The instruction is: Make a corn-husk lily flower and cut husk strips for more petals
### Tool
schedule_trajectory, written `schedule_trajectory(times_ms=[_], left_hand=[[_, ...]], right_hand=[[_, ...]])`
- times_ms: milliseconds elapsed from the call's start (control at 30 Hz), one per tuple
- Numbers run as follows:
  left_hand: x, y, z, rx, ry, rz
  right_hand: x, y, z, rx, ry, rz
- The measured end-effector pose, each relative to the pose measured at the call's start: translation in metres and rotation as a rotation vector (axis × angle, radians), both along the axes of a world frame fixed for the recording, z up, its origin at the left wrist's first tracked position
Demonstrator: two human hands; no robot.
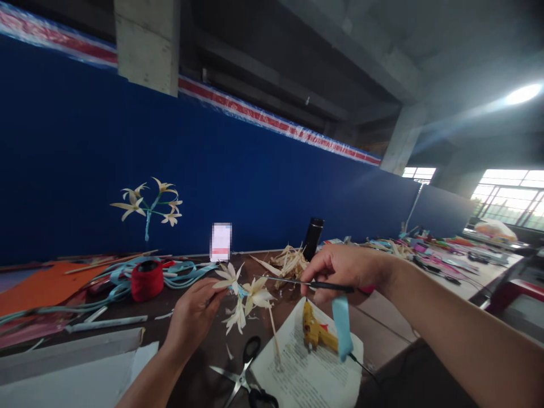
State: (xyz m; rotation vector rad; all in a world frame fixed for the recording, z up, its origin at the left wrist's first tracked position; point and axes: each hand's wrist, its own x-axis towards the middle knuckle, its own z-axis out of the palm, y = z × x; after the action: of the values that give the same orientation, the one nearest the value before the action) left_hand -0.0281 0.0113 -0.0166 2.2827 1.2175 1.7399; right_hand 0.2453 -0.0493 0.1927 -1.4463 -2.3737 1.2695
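My left hand (196, 310) is closed on a small bunch of handmade cream flowers (257, 293) with light-blue wrapping at their centre. In my right hand (340, 272) I grip a thin dark pointed tool (329, 286). Its slim shaft reaches left, and the tip is at the upper petals; I cannot tell whether it touches them. Below my right hand, a yellow glue gun (314, 328) lies on a printed sheet (310, 377), with a light-blue strip (342, 326) by its rear end. Black-handled scissors (242, 378) lie spread apart in front of me.
A finished flower spray (148, 209) stands against the blue partition (255, 170). Near it are a phone (220, 242), a red roll (147, 281) and light-blue strips. Dry husks (289, 263) lie beside a black bottle (313, 238). A thin stick (275, 334) crosses the sheet.
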Motion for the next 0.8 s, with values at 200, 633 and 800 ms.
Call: schedule_trajectory(times_ms=[200, 633, 800], left_hand=[[-0.001, 0.0018, -0.0031, -0.017, 0.012, -0.003], [-0.0006, 0.005, -0.0062, 0.0, 0.001, -0.012], [-0.0019, 0.0054, -0.0085, -0.003, 0.002, -0.007]], right_hand=[[0.0007, 0.0009, 0.0007, 0.007, -0.009, -0.009], [0.0014, 0.0017, 0.0043, 0.0, -0.03, 0.004], [0.002, 0.0026, 0.0041, -0.004, -0.06, -0.007]])
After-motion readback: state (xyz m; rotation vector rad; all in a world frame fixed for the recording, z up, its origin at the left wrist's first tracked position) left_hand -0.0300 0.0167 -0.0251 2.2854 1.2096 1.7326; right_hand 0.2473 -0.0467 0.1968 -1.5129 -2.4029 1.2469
